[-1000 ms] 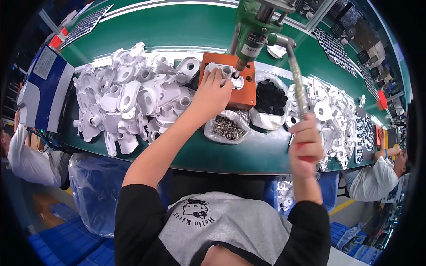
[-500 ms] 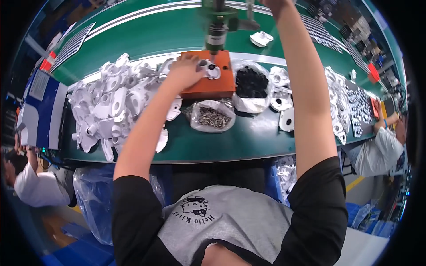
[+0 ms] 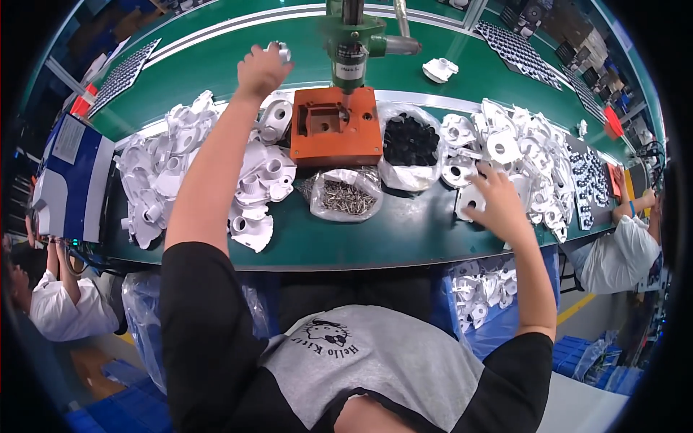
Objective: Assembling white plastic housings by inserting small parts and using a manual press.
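Observation:
My left hand (image 3: 261, 71) is raised over the green conveyor, its fingers closed on a small white plastic part (image 3: 284, 53) that mostly hides behind them. My right hand (image 3: 499, 204) reaches over the near end of the right-hand pile of white plastic parts (image 3: 499, 146). Its fingers are spread beside a flat white part with a round hole (image 3: 465, 195), and nothing shows in its grasp. Between the hands stands an orange fixture block (image 3: 336, 150) with an uncovered recess in its top. Above it hangs the spindle of a green press (image 3: 350, 68).
A bag of metal screws (image 3: 346, 198) lies before the fixture, and a bag of black parts (image 3: 410, 148) sits right of it. More white parts (image 3: 173, 166) heap at left beside a blue-white machine (image 3: 68, 177). A single white part (image 3: 440, 70) rests on the conveyor (image 3: 238, 61).
My left hand has lifted the white part out of the fixture and moved away, up and left. My right hand has left the press handle and come down to the right-hand pile.

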A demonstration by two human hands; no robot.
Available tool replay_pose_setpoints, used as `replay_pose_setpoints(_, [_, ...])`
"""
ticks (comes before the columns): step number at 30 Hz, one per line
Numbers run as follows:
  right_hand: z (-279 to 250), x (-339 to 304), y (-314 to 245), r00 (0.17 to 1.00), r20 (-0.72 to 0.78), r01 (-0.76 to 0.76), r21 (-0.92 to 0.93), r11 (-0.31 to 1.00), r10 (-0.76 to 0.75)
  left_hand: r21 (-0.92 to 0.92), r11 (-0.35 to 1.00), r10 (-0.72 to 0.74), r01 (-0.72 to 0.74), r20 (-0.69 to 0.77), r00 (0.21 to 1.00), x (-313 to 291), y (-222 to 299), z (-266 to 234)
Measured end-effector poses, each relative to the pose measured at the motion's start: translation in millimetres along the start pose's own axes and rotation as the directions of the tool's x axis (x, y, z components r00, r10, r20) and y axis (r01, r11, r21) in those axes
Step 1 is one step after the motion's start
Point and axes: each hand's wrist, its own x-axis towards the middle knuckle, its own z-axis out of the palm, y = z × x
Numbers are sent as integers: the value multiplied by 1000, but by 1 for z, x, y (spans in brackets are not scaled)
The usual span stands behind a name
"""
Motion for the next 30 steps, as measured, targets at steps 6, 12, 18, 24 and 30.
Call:
replay_pose_setpoints(6, [64,-22,11,998,-13,59,-277,959,-65,-126,992,71,-17,442,894,16,-40,66])
replay_pose_setpoints(12, [41,-17,14,982,-176,74,35,997,-67,-195,980,137,-45,492,860,6,-30,39])
replay_pose_setpoints(18, [14,-4,2,962,-234,-49,352,935,139,-358,934,-21,15,-11,1000,-25,-19,-36])
replay_pose_setpoints(24, [11,27,-41,914,-374,233,802,550,159,-875,372,90,310,366,926,-142,67,-111])
replay_pose_setpoints(30, [3,67,-111,926,-377,339,824,454,-7,-950,-176,169,258,229,959,-197,116,-89])
